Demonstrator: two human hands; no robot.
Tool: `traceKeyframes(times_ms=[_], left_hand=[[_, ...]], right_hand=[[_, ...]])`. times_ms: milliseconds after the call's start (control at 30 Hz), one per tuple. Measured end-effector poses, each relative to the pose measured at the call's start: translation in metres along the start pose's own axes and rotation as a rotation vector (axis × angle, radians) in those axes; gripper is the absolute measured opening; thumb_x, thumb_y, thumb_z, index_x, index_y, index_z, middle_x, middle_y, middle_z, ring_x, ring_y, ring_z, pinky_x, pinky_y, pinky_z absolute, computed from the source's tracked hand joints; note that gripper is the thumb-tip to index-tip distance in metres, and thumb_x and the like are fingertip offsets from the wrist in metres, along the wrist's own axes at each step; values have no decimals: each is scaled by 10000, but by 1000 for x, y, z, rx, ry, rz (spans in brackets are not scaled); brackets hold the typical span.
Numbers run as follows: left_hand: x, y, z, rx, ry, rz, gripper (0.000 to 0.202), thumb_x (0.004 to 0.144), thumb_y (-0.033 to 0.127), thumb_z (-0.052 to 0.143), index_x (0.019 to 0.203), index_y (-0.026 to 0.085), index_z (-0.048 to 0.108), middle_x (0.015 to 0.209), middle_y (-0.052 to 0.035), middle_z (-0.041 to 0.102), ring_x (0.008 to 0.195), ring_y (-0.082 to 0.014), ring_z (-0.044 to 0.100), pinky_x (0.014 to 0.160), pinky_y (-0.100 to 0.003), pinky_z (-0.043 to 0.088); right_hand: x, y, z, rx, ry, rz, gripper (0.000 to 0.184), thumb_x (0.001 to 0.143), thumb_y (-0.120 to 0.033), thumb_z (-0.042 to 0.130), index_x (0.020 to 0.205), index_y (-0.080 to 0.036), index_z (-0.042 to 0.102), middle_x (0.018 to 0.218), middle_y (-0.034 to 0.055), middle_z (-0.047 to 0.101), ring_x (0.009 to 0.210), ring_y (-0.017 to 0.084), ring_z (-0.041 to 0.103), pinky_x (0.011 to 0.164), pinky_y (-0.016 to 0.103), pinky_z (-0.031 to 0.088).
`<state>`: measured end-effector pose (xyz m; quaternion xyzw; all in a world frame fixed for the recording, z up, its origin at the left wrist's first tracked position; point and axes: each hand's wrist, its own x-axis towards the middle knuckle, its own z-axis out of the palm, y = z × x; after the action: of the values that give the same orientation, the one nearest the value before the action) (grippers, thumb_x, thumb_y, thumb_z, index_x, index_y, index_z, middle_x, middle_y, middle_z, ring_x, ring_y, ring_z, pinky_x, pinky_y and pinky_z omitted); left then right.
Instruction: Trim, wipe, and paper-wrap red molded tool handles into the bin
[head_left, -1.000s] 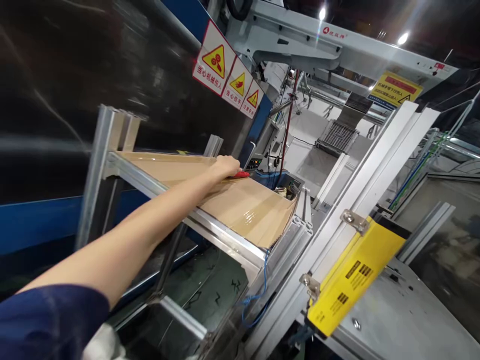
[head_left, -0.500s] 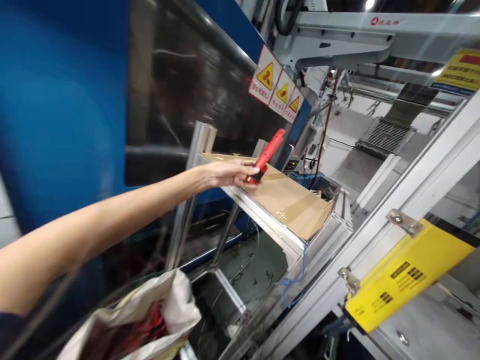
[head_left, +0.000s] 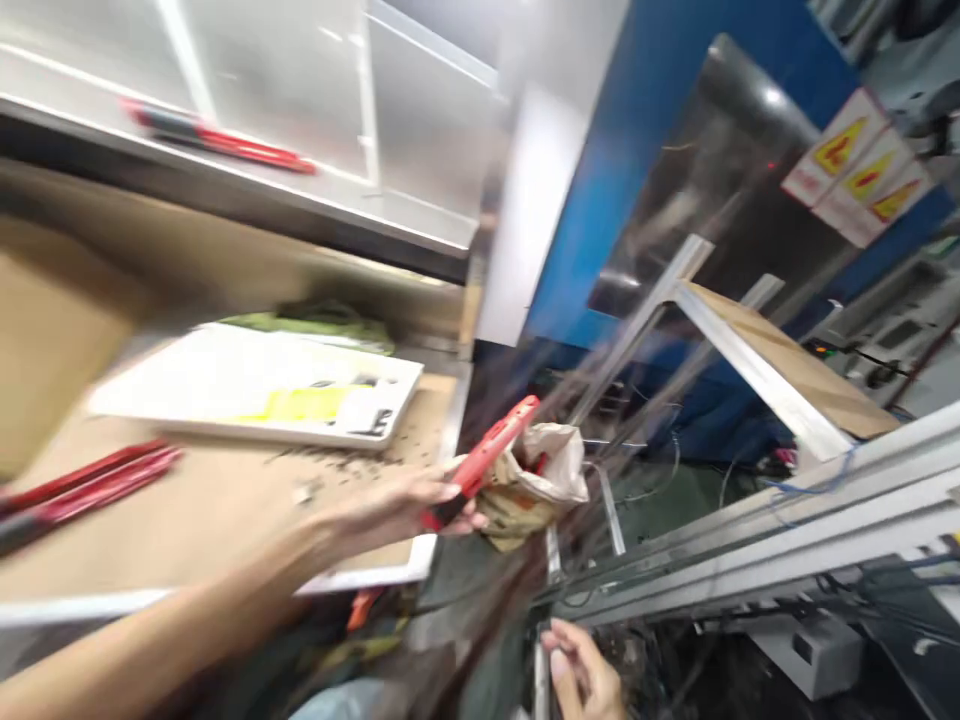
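My left hand (head_left: 405, 505) reaches forward from the lower left and is closed on the black end of a red hand tool (head_left: 487, 455) that points up and to the right. It hovers over the right edge of a brown workbench (head_left: 225, 520), next to a crumpled pale bag (head_left: 551, 470) holding red scraps. My right hand (head_left: 581, 672) shows at the bottom edge near a metal rail, fingers curled and partly cut off by the frame. The whole view is smeared by motion.
A flat white panel with a yellow label (head_left: 262, 390) lies on the bench, red tools (head_left: 82, 490) at its left. A cardboard-topped aluminium frame (head_left: 780, 365) stands right, below warning signs (head_left: 855, 165). Grey rails (head_left: 750, 560) run across the lower right.
My left hand lifted the red tool off the cardboard-topped frame and carried it left to the workbench edge. My view swung left. My right hand came into view at the bottom.
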<state>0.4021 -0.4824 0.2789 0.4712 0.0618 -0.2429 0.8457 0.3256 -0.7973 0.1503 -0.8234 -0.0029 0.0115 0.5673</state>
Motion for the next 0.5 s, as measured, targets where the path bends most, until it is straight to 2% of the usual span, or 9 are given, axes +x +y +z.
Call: traceKeyframes(times_ms=[67,133,200,267,367,433,500], left_hand=[[-60,-28,-35,-54,269,47,588,607,281,865,1154,207,663,789,-11,714,792,-222,708,720,-279,549],[-117,-49,-60,-63,490,98,557,649,217,825,1179,221,655,793,1,712,713,-182,683,661,-251,536],[-166,-63,-75,-74,652,150,563,680,194,796,1214,263,634,821,19,723,667,-151,657,626,-225,524],[-204,-73,-84,-111,757,219,594,695,203,792,1250,302,604,897,25,741,638,-132,637,603,-210,518],[-236,-85,-93,-227,832,278,441,813,303,715,1235,297,588,924,15,752,621,-127,631,600,-216,531],[-243,-92,-101,-338,865,258,278,908,361,600,1176,289,593,842,24,747,602,-127,635,586,-217,537],[-243,-96,-111,-405,882,240,226,932,364,564,1140,282,589,786,28,739,598,-132,648,593,-219,554]], right_hand=[[-8,8,32,37,-170,37,492,827,-596,573,1068,-205,747,1004,128,774,930,294,745,792,365,615],[-14,7,66,-10,-330,27,451,824,-560,578,1098,-235,729,1051,113,766,935,280,742,774,366,612],[-17,0,98,-70,-438,-19,389,822,-515,562,1101,-292,715,1051,74,767,921,270,742,767,383,607],[-17,-11,127,-114,-504,-75,347,817,-470,543,1087,-327,707,1041,47,767,898,265,743,789,392,598],[-6,-31,165,-211,-562,-153,308,829,-395,507,1053,-307,699,1049,46,758,853,249,740,809,363,584],[9,-48,188,-305,-574,-196,271,848,-353,490,1022,-282,686,1025,48,755,843,242,735,803,348,575],[32,-69,213,-398,-557,-225,237,878,-326,483,1007,-259,669,998,49,749,894,240,725,824,339,558]])
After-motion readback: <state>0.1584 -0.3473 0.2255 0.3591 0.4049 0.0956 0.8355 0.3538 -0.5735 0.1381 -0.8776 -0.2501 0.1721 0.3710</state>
